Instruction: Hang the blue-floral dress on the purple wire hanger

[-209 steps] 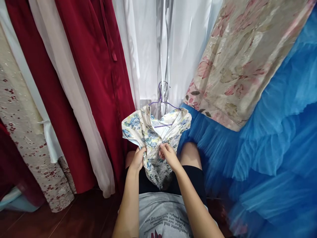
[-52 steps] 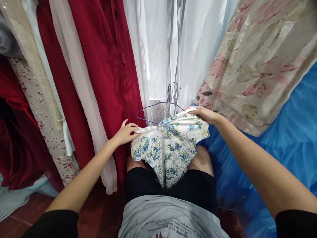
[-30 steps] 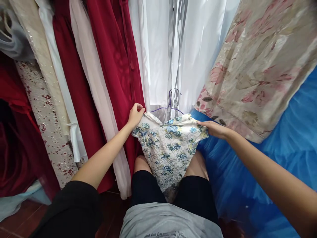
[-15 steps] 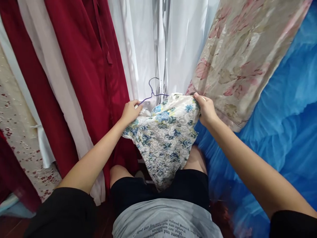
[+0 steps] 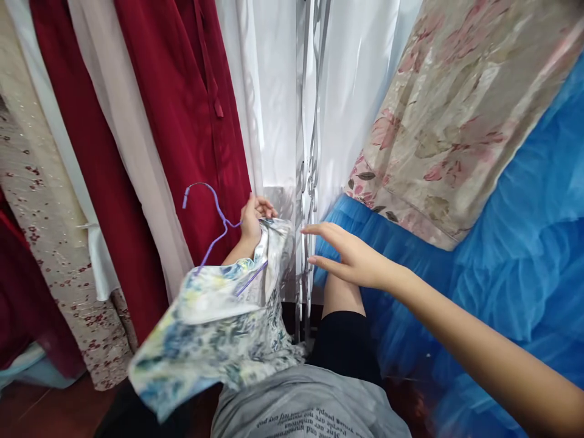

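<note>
A floral blouse (image 5: 237, 347) in white, blue and yellow hangs slanted and blurred before my body. Partly inside it is a purple clothes hanger (image 5: 221, 222), its hook pointing up and left and its lower bar showing through the neckline. My left hand (image 5: 253, 216) is at the hanger's right arm, fingers curled, with the blouse's edge against the wrist; the exact grip is partly hidden. To the right, my right hand (image 5: 351, 252) is open, thumb and fingers apart, holding nothing and clear of the blouse.
Dark red dresses (image 5: 182, 109) and a pale pink one (image 5: 114, 109) hang on the left. White fabric (image 5: 276, 109) and a silver metal stand (image 5: 305, 182) are straight ahead. On the right hang a beige floral dress (image 5: 438, 140) and blue tulle (image 5: 506, 274).
My right hand has let go of the blouse and opened. The blouse and hanger have swung left and tilted, and my left hand has turned and moved slightly right.
</note>
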